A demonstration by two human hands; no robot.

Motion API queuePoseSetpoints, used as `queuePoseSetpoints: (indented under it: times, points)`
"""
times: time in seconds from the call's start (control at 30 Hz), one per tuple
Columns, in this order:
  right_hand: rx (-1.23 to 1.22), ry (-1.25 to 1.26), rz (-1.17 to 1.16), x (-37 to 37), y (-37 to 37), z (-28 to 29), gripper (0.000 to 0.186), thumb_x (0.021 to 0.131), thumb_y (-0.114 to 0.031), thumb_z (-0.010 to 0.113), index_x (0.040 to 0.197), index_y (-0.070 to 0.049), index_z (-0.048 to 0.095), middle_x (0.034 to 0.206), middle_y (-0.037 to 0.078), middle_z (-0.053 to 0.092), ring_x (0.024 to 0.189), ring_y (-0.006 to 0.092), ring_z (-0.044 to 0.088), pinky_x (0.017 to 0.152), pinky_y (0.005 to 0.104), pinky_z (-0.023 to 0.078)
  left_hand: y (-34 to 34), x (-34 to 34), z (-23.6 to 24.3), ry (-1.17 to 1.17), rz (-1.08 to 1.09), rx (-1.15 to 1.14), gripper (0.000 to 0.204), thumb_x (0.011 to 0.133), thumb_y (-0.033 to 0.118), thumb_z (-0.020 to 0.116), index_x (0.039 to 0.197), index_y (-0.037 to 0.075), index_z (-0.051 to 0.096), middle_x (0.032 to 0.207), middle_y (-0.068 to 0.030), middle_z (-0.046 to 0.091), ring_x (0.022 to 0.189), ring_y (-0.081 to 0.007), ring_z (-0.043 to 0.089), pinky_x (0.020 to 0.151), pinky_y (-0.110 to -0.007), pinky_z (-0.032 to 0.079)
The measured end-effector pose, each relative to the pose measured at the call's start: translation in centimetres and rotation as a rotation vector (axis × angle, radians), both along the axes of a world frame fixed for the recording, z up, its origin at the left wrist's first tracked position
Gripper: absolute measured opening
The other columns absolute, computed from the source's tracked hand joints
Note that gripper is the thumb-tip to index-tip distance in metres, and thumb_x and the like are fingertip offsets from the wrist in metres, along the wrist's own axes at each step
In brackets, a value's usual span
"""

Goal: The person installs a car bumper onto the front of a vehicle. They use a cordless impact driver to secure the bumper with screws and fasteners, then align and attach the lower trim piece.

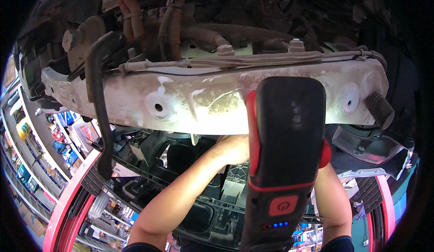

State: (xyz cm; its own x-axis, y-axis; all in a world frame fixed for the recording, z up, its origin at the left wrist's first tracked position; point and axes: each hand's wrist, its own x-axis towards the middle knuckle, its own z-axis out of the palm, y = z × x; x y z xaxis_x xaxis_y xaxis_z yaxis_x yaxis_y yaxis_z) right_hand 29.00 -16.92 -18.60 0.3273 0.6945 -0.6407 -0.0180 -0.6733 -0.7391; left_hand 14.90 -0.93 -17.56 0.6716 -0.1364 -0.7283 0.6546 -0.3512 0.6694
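Grimy metal crossbeam (176, 102) spans the head view, left hand (236, 149) tucked at its lower edge, fingers hidden, so can't tell if it's gripping. Right hand's lost behind the work light (289, 121). Looks like hands-on fiddling underneath; next move probably needs a clearer sightline.

A long, pale, dirt-stained metal crossbeam (129, 99) carries a thin grey-brown wrapped cable (257, 61) along its upper edge. At the left, long pale metal shelves (41, 134) hold a yellow package (23, 130) and small blue-and-white packages (70, 156), among other blurred goods.
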Motion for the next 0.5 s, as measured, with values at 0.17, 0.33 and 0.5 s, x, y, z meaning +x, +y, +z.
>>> queuePoseSetpoints:
  times: [0.17,0.33,0.5]
  points:
    - [-0.014,-0.045,0.032,-0.1,-0.2,-0.3,0.015,0.091,-0.001,0.055,0.1,0.005,0.064,0.086,0.021,0.067,0.083,0.0364,0.065,0.081,0.0473,0.052,1.9,2.2,2.6,0.056,0.038,-0.065,0.038,0.091,0.027,0.067,0.117,-0.001,0.07,0.116,-0.0252,0.071,0.11,-0.0385,0.067,0.095,-0.047,0.053]
    - [0.038,-0.243,-0.004,-1.0,-0.2,-0.4,0.018,0.09,0.0,0.056,0.105,0.007,0.063,0.093,0.026,0.067,0.09,0.0415,0.064,0.086,0.0488,0.051,1.9,2.1,2.7,0.043,0.048,-0.069,0.04,0.09,0.028,0.068,0.117,-0.001,0.07,0.117,-0.0252,0.071,0.111,-0.0387,0.067,0.095,-0.047,0.053]
    - [-0.076,0.0,-0.005,-0.2,0.4,0.7,0.02,0.094,-0.002,0.058,0.11,0.008,0.064,0.101,0.027,0.069,0.1,0.0427,0.066,0.09,0.0486,0.052,1.4,1.5,2.0,0.048,-0.006,0.02,0.041,0.089,0.029,0.07,0.117,-0.001,0.07,0.117,-0.0253,0.071,0.111,-0.0389,0.067,0.096,-0.048,0.052]
